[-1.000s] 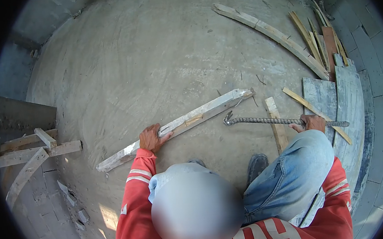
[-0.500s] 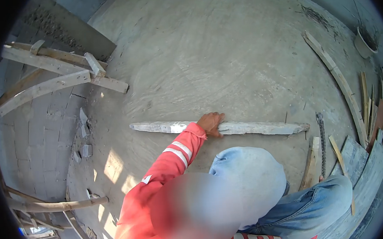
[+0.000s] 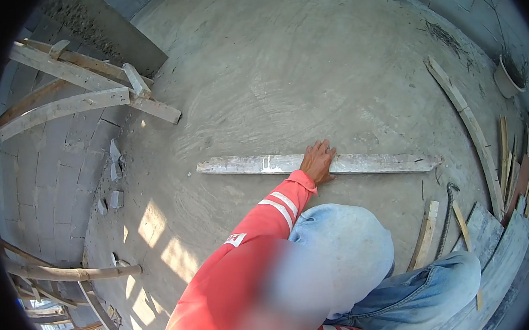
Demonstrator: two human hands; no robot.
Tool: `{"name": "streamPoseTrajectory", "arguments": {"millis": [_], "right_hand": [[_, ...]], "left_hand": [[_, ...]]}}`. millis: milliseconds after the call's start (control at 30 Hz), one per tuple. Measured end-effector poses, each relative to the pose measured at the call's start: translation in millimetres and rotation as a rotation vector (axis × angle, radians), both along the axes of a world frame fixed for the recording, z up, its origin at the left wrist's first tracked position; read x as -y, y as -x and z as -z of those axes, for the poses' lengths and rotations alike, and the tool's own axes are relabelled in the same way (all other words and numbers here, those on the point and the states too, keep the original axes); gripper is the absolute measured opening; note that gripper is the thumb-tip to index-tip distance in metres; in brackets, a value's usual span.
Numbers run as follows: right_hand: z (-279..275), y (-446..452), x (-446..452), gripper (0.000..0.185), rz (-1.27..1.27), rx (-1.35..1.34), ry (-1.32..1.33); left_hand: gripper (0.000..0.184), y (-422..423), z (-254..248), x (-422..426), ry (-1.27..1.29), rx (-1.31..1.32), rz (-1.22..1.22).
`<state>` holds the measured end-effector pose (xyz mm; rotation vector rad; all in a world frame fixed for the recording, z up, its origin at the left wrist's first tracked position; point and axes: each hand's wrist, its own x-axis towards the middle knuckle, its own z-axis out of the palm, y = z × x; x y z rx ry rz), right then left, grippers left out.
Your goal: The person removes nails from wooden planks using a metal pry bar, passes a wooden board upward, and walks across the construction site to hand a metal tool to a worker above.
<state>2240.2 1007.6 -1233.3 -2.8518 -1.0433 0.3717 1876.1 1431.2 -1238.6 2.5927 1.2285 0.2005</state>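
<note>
My left hand (image 3: 318,162), at the end of a red sleeve with pale stripes, reaches across a long, worn wooden beam (image 3: 381,162) on the concrete floor. Its fingers curl over the beam's far edge, right of the middle. Whitish residue covers the wood, and a bent nail shows at its right end. Beside my jeans-covered knee (image 3: 429,288), a dark steel bar with a hooked top (image 3: 447,219) slants up from behind the leg. My right hand is out of sight; the leg hides the bar's lower end.
Wooden boards (image 3: 510,252) and thin strips lie at the right. A long curved-looking plank (image 3: 473,126) and a bucket (image 3: 507,77) are beyond them. Timber framing (image 3: 87,79) juts in from the left. Broken block pieces (image 3: 115,169) lie along the left wall.
The beam and my left hand have shifted right in view, and the beam's upper face looks different. The steel bar now leans more, showing its hooked top. The camera has turned slightly.
</note>
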Motion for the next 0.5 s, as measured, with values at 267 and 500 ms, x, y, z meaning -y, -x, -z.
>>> {"name": "streamPoseTrajectory", "arguments": {"millis": [267, 500], "right_hand": [[-0.7, 20.3, 8.8, 0.05, 0.022, -0.004, -0.055], [2.7, 47.7, -21.2, 0.051, -0.036, -0.004, -0.198]], "left_hand": [[0.069, 11.0, 18.4, 9.5, -0.032, -0.018, 0.072], [0.068, -2.7, -41.2, -2.8, 0.208, 0.054, 0.123]]}}
